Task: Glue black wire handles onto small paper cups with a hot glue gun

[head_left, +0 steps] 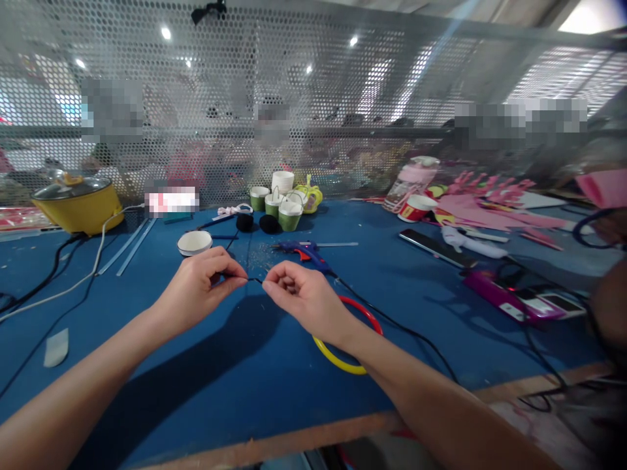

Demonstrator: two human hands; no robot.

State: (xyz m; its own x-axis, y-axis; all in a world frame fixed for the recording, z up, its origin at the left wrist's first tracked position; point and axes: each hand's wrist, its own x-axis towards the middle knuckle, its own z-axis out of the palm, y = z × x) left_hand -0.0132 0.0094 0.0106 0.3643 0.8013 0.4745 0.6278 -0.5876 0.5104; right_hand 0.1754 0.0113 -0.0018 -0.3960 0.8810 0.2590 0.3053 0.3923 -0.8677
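Observation:
My left hand (198,287) pinches one end of a thin black strand (254,280) between thumb and fingertips. The other end is pinched by my right hand (306,297), so the short strand spans the small gap between my fingertips above the blue table. I cannot tell if it is cord or wire. Just beyond my hands lies a blue glue gun (306,252). A red and yellow ring (337,364) is partly hidden under my right wrist. Behind my left hand stands a round white container (194,243). Two black fuzzy balls (269,224) sit farther back.
Green and white cups (290,217) stand near the perforated metal screen (235,130). A yellow electric pot (81,203) is at left. To the right are a phone (435,248), a purple power strip (494,299), trailing cables and pink pieces (482,209). Someone sits at the right edge.

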